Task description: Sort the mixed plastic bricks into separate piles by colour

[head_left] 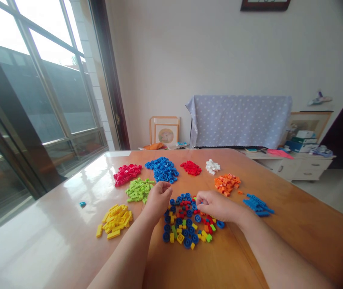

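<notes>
A mixed pile of small building bricks and blue round pieces lies in front of me, in blue, red, yellow, green and orange. My left hand, its fingers curled together, is over the pile's far left edge, close to a heap of lime green bricks and a heap of blue round pieces. At the pile's right side, my right hand is closed with its fingertips bent down among the pieces. Whatever either hand may hold is hidden or too small to name.
Around the pile on the wooden table are heaps of yellow bricks, dark red pieces, red pieces, white pieces, orange bricks and long blue bricks. A teal piece lies apart at left.
</notes>
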Tool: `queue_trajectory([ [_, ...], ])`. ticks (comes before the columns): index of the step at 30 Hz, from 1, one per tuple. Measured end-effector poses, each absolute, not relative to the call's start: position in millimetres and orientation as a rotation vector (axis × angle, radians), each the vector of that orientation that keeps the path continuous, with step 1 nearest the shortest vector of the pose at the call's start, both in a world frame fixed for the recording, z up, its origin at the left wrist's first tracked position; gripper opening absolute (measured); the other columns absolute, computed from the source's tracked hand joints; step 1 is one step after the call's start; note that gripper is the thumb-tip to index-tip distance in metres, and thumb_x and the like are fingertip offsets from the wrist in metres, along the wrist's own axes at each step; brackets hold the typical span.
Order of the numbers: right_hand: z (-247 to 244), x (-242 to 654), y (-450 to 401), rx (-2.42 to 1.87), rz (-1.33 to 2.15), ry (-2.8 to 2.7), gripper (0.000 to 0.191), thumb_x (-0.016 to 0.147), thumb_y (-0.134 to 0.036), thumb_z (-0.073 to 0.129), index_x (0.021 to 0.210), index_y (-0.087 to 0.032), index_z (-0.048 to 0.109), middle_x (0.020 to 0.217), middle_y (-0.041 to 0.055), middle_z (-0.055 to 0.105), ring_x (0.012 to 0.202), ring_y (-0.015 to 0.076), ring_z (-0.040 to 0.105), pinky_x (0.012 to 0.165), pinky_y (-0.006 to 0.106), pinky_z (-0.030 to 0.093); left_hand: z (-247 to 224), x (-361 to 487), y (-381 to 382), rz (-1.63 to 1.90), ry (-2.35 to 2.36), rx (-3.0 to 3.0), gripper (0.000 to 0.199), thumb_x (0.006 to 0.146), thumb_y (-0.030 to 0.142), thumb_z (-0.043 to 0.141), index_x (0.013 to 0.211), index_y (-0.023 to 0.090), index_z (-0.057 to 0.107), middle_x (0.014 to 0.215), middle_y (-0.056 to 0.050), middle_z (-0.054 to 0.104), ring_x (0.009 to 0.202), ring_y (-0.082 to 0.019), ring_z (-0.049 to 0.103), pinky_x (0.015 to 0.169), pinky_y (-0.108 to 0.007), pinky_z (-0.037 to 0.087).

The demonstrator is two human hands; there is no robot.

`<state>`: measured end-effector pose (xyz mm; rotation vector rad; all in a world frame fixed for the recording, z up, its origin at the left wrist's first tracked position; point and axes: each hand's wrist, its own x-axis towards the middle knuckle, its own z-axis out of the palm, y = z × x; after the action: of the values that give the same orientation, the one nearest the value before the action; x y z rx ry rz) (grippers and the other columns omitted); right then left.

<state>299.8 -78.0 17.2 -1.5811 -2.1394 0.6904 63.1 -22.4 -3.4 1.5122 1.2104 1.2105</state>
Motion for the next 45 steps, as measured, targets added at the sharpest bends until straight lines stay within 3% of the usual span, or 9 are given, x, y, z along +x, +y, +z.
queue_trajectory([
  [9, 30, 295, -91, -1.572, 0.999, -2.211, 0.019, 0.075, -0.028, 0.066, 0.091, -0.018, 0.064, 0.067, -0.0035, 0.058, 0.057, 0.0090, 0.049, 0.048, 0.017, 0.030, 6, 66, -29, 1.077, 1.328, 1.796, 0.023, 0.082, 0.033, 0.057, 0.098, 0.017, 0.063, 0.080, -0.003, 0.065, 0.072, -0.014, 0.057, 0.062, -0.023, 0.040],
  [19, 17, 286, -83, -1.489, 0.897, -2.012, 0.013, 0.078, -0.024, 0.060, 0.089, -0.018, 0.062, 0.068, -0.0028, 0.058, 0.061, 0.0108, 0.051, 0.052, 0.019, 0.035, 9, 79, -45, 1.030, 1.124, 1.909, 0.017, 0.081, 0.024, 0.056, 0.093, 0.017, 0.065, 0.085, -0.003, 0.068, 0.077, -0.014, 0.060, 0.067, -0.022, 0.044],
  [30, 2, 256, -74, -1.289, 0.740, -1.797, 0.014, 0.083, -0.025, 0.054, 0.095, -0.020, 0.058, 0.071, -0.0032, 0.059, 0.064, 0.0116, 0.054, 0.060, 0.021, 0.043, -2, 90, -41, 0.941, 1.031, 1.736, 0.025, 0.085, 0.039, 0.054, 0.081, 0.015, 0.059, 0.066, 0.001, 0.057, 0.059, -0.011, 0.049, 0.052, -0.020, 0.035],
  [34, 11, 260, -75, -1.351, 0.692, -1.722, 0.027, 0.084, -0.031, 0.055, 0.109, -0.021, 0.060, 0.080, -0.0004, 0.065, 0.073, 0.0149, 0.061, 0.068, 0.025, 0.047, -8, 75, -25, 1.063, 1.333, 1.851, 0.014, 0.081, 0.031, 0.058, 0.080, 0.017, 0.060, 0.071, 0.000, 0.061, 0.065, -0.012, 0.054, 0.057, -0.021, 0.036],
  [37, 14, 266, -73, -1.399, 0.646, -1.683, 0.025, 0.085, -0.036, 0.054, 0.102, -0.021, 0.064, 0.080, 0.0009, 0.067, 0.074, 0.0161, 0.062, 0.069, 0.026, 0.048, -10, 63, -16, 1.082, 1.570, 1.938, 0.006, 0.079, 0.023, 0.058, 0.083, 0.019, 0.061, 0.074, 0.000, 0.063, 0.070, -0.014, 0.057, 0.061, -0.021, 0.036],
  [45, 8, 274, -69, -1.375, 0.572, -1.695, 0.023, 0.086, -0.038, 0.053, 0.093, -0.021, 0.067, 0.077, 0.0011, 0.068, 0.073, 0.0169, 0.062, 0.068, 0.027, 0.047, -14, 56, -12, 0.939, 1.689, 2.001, 0.026, 0.083, 0.013, 0.049, 0.103, 0.020, 0.064, 0.101, -0.007, 0.070, 0.095, -0.019, 0.062, 0.079, -0.025, 0.042],
])
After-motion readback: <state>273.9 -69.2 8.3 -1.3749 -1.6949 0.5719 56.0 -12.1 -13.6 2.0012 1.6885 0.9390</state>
